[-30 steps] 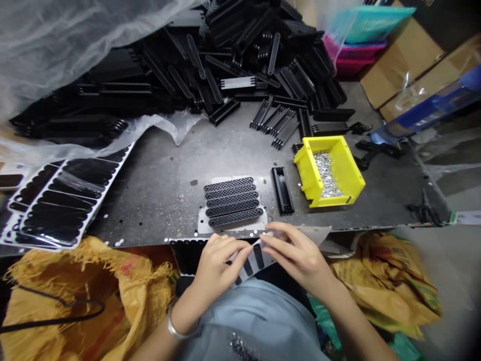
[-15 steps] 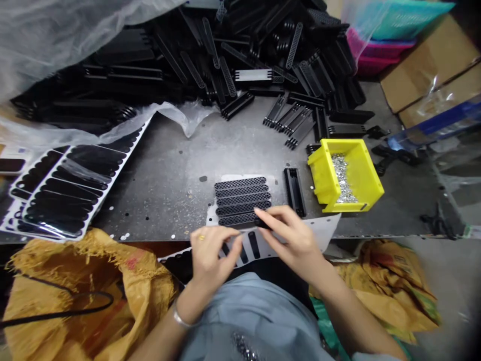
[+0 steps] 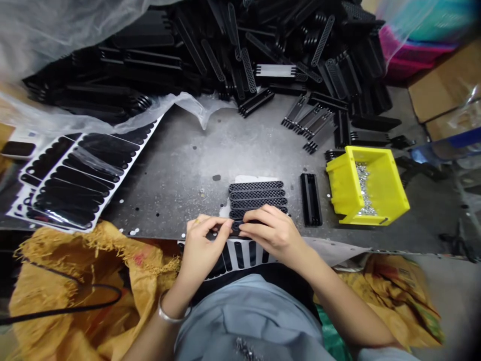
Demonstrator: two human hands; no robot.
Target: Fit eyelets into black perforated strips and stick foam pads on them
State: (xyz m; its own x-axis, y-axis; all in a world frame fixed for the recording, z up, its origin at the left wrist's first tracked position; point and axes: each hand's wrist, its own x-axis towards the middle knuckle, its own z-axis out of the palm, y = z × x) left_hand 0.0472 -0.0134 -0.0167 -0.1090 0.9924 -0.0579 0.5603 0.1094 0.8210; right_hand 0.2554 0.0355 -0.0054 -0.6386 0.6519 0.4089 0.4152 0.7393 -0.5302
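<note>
Several black perforated mesh strips (image 3: 257, 195) lie side by side on a white backing sheet near the grey table's front edge. My left hand (image 3: 203, 248) and my right hand (image 3: 268, 231) meet at the nearest strip, fingertips pinched on a black strip (image 3: 237, 226) between them. Under my hands a white sticker sheet (image 3: 244, 253) with black oval pieces hangs over the table edge onto my lap. A single black slotted plastic part (image 3: 311, 198) lies just right of the strips.
A yellow bin (image 3: 379, 198) of small silver screws stands at the right. A big heap of black plastic parts (image 3: 233, 55) fills the back. Sticker sheets (image 3: 82, 180) with black ovals lie at the left. Yellow woven sacks (image 3: 86, 291) sit below the table edge.
Both hands have moved up from the sticker sheet on my lap to the nearest strip on the table. The camera view has shifted, so everything sits further right.
</note>
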